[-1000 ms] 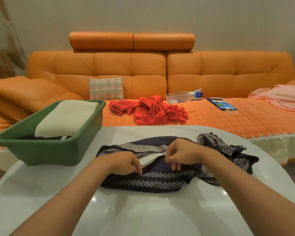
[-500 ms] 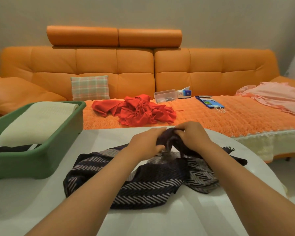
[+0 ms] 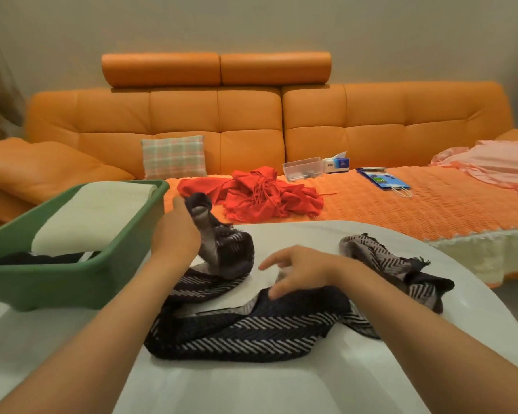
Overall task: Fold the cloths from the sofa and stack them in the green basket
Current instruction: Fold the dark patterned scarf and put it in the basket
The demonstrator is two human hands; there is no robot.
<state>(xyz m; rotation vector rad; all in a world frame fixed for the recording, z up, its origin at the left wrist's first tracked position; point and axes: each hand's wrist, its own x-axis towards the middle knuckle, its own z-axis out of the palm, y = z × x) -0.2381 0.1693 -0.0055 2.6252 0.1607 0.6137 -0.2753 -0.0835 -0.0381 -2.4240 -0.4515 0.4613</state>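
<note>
1. Watching the head feed: the left hand (image 3: 175, 234) has one bunched end of the dark scarf (image 3: 243, 336) gripped in its fingers. That end is lifted off the table, just beside the green basket (image 3: 72, 282).
2. The right hand (image 3: 296, 271) is loose, fingers spread and holding nothing, low over the scarf's middle. Can't tell if the tips actually touch it.
3. The scarf is soft woven stuff, navy-black with pale grey herringbone stripes and fringed ends. The rest lies in a crumpled loop on the glossy white table (image 3: 222, 389).
4. The basket is smooth rectangular plastic on the table's left side. Inside, a folded cream cloth (image 3: 96, 213) with a ribbed texture sits on something dark.
5. Behind is a tufted orange leather sofa (image 3: 251, 115). A red fringed cloth (image 3: 266, 195) is heaped on its knitted cover, and a rumpled pink cloth (image 3: 497, 162) lies far right.
</note>
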